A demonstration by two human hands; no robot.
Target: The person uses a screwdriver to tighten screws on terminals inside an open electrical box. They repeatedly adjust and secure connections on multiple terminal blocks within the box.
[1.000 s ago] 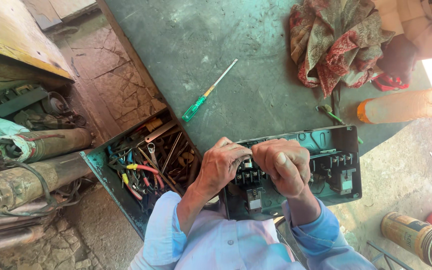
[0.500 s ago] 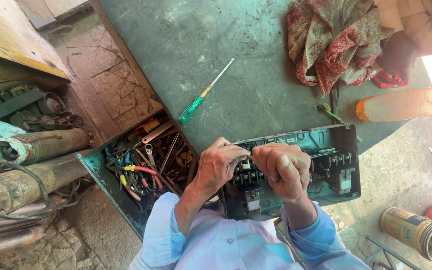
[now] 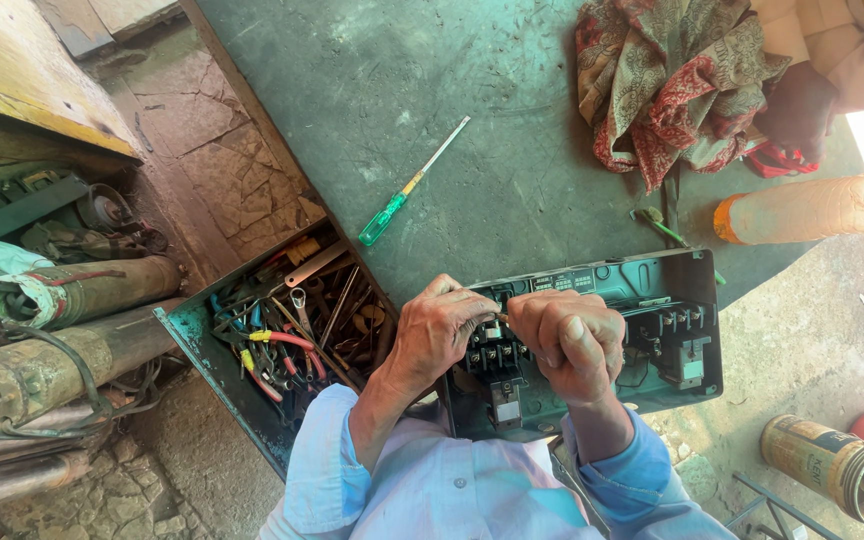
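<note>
Head view, nearest first: my light blue sleeves (image 3: 422,490) fill the lower edge, and both forearms reach forward into the open green electrical starter box (image 3: 652,290). My left hand (image 3: 437,335) rests on the box's left end, fingers curled over the black terminal block (image 3: 492,355); I cannot tell whether they pinch anything. My right hand (image 3: 567,340) is closed in a loose fist directly over the box's middle, thumb on top; whatever it holds is hidden by the fingers. The two hands nearly touch above the terminals. A second black contactor unit (image 3: 682,345) sits in the box's right end.

Just left of the box stands an open metal toolbox (image 3: 192,345) packed with pliers, spanners and red-handled tools. Bottom right lies a tin can (image 3: 832,465) on its side.

Farther out, a green-handled screwdriver (image 3: 407,190) lies alone on the green floor (image 3: 352,90). Beyond it, top right, lies a crumpled patterned cloth (image 3: 667,85), with an orange pipe (image 3: 812,205) beside it.
</note>
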